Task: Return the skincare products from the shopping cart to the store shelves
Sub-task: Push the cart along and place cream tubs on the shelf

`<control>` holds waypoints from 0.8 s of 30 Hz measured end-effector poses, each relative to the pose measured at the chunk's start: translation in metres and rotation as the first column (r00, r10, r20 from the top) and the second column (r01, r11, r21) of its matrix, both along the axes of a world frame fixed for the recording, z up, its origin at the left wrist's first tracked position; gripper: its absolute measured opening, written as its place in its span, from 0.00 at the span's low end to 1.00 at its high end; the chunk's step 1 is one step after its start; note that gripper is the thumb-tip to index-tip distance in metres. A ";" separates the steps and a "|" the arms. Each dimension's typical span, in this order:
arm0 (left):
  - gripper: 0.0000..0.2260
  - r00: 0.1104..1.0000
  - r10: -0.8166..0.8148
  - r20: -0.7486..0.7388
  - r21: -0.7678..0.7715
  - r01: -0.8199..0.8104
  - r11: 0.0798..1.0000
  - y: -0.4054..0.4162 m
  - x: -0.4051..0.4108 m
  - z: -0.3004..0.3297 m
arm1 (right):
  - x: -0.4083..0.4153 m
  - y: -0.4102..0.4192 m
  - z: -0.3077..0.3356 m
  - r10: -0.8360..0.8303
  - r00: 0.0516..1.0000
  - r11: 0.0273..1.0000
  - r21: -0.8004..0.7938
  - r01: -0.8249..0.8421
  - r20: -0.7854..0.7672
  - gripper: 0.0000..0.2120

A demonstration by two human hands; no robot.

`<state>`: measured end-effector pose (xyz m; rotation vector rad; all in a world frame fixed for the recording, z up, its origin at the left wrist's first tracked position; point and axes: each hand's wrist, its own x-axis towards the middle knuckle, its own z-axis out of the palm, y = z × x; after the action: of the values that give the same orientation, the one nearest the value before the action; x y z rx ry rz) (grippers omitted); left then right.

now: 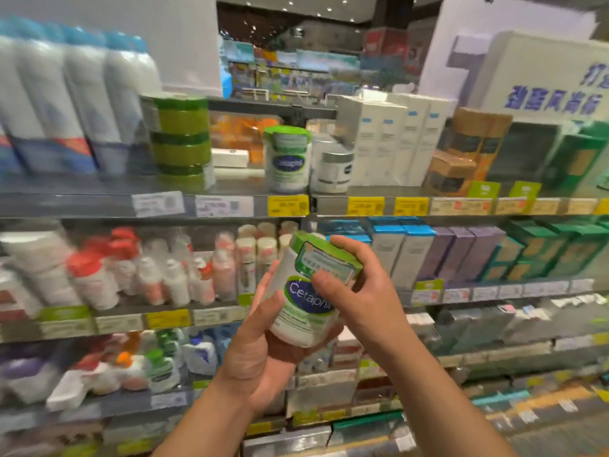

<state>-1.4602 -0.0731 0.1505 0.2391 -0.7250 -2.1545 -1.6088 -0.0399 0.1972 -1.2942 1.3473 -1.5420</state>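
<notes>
Both hands, left [260, 354] cupping beneath, right [356, 291] gripping the lid, hold the jar [309, 291]; next, shelve beside the matching jar [287, 158] at 12 o'clock.

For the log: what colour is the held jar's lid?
Green, on the jar's lid, head view.

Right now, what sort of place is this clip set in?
Most likely a drugstore or supermarket skincare aisle: tiered shelves packed with bottles and boxes, yellow price tags along the edges, and a matching Cetaphil jar already shelved.

top shelf [99, 206], Cetaphil jar [287, 159], white boxes [392, 143]
</notes>
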 end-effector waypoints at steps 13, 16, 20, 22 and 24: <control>0.36 0.971 0.195 -0.135 -0.061 -0.204 0.977 -0.064 0.037 0.051 | 0.029 -0.107 0.092 0.235 0.898 0.967 0.000 -0.253 -0.373 0.34; 0.33 0.969 0.219 -0.111 -0.102 -0.230 0.968 -0.082 0.035 0.066 | 0.030 -0.132 0.109 0.231 0.879 0.961 -0.042 -0.272 -0.416 0.33; 0.32 0.952 0.304 -0.042 -0.146 -0.307 0.941 -0.104 0.031 0.085 | 0.025 -0.161 0.139 0.223 0.839 0.947 -0.094 -0.308 -0.497 0.34; 0.31 0.932 0.360 -0.027 -0.114 -0.361 0.926 -0.113 0.029 0.092 | 0.023 -0.174 0.152 0.224 0.810 0.935 -0.114 -0.335 -0.543 0.35; 0.26 0.906 0.424 0.009 -0.076 -0.422 0.904 -0.120 0.029 0.099 | 0.020 -0.187 0.163 0.231 0.780 0.927 -0.111 -0.358 -0.581 0.36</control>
<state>-1.4311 -0.1935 0.2496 0.3515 -0.6911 -1.7107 -1.5892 -0.2264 0.3598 -2.1120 1.2402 -1.1448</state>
